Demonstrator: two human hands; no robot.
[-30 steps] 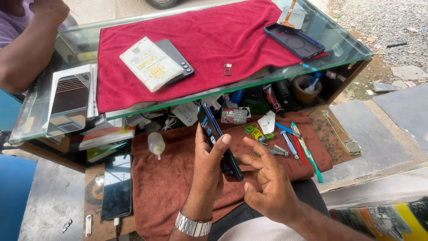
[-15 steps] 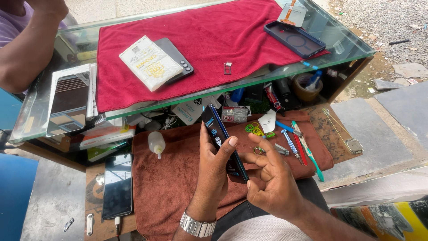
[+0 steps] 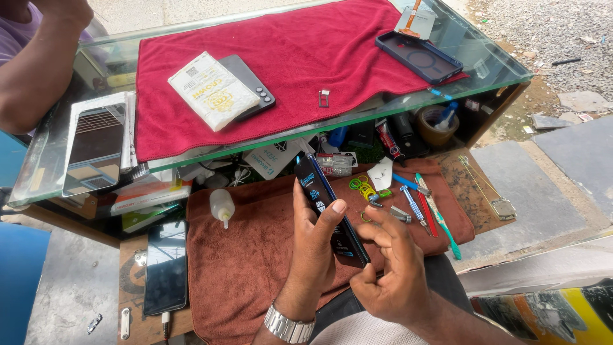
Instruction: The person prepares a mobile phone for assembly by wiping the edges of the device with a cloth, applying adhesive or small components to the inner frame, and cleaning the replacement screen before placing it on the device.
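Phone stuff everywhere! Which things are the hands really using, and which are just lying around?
In use:
left hand
right hand
dark flat phone part, held by the left hand

Lying about:
small squeeze bottle
green toothbrush
black phone
dark phone case
white packet

Roadside phone repair stall. Glass counter (image 3: pixel 498 67) with a red cloth (image 3: pixel 294 57), a phone (image 3: pixel 252 86) and a phone case (image 3: pixel 418 57) on top. Lower surface holds a brown towel (image 3: pixel 255 255), screwdrivers (image 3: pixel 415 204), a glue bottle (image 3: pixel 221 206) and another phone (image 3: pixel 166 265). Gravel ground (image 3: pixel 549 32) right beside it, so outdoors.
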